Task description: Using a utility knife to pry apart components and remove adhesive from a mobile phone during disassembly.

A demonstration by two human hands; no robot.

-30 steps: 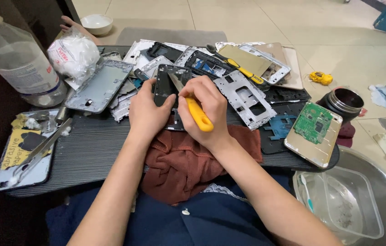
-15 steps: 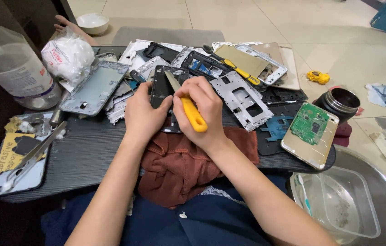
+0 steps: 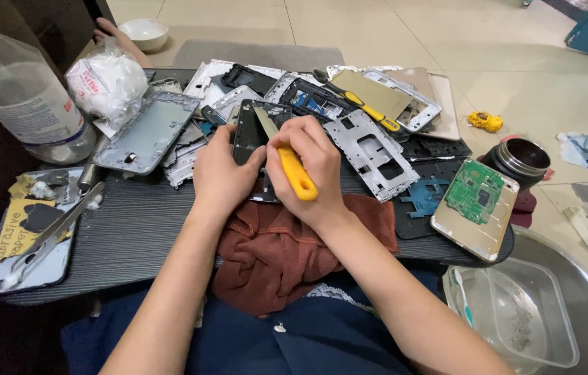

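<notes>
My left hand [image 3: 221, 173] presses down on a dark phone frame [image 3: 255, 128] lying on the black slatted board [image 3: 127, 239]. My right hand [image 3: 311, 167] grips a yellow-handled scraper [image 3: 292, 170] whose flat metal blade [image 3: 266, 121] rests on the upper part of that frame. Both wrists lie over a rust-brown cloth [image 3: 276, 250] at the board's near edge. The lower part of the frame is hidden under my hands.
Several phone frames and back covers are piled behind, with a silver chassis [image 3: 374, 149] to the right and a grey cover [image 3: 146, 132] to the left. A plastic bottle [image 3: 19, 97], tweezers [image 3: 54, 232], a green circuit board [image 3: 474, 191], a dark tin [image 3: 524, 161] and a clear tub [image 3: 523, 312] surround the board.
My hands have stayed on the dark frame with the scraper. The camera view has shifted slightly; the blade's angle is about the same.
</notes>
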